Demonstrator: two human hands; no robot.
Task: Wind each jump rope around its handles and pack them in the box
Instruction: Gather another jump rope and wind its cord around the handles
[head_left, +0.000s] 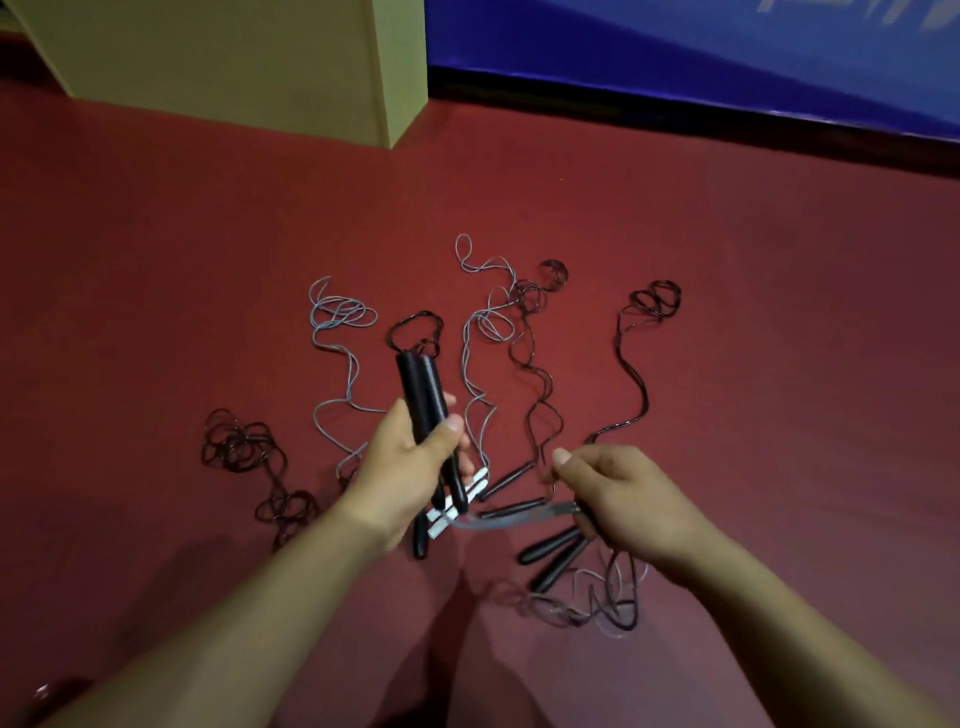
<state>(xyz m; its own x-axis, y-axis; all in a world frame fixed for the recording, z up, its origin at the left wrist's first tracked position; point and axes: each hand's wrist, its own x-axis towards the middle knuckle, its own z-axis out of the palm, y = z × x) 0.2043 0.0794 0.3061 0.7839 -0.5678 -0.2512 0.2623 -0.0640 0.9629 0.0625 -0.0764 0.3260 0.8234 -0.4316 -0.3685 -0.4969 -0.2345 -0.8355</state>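
Jump rope handles (427, 415), a black pair held side by side, stand nearly upright in the person's left hand (410, 462), whose fingers and thumb are curled firmly round them near the middle. The right hand (618, 499) is closed in a pinch on a cord (514, 519) that runs, blurred with motion, from the foot of the handles across to its fingertips.

The step in hand appears to be the winding itself. Done well, it likely calls for keeping the two handles pressed flat together so they do not scissor apart, holding the cord lightly taut, and laying each turn snug beside the last rather than piled up (a slack turn on so smooth a grip would probably slip off in the box).

The handles are slim, tapered and glossy, rounded at the tips, probably hard plastic. The cords are thin and wiry and hold loose curls where they lie, which suggests a springy coated cable that will want to unwind.

Around the hands, on the dull red floor (156, 260), lie other ropes: pale grey cords (340, 317) and dark cords (649, 301) trailing away in loops, a dark tangle (239, 441) to the left, more black handles (553, 556) just under the right hand, and white handle ends (457, 499) beneath the held pair.

The box (234, 57), tall, plain and tan like cardboard, stands well apart at the top left; its opening is out of view.
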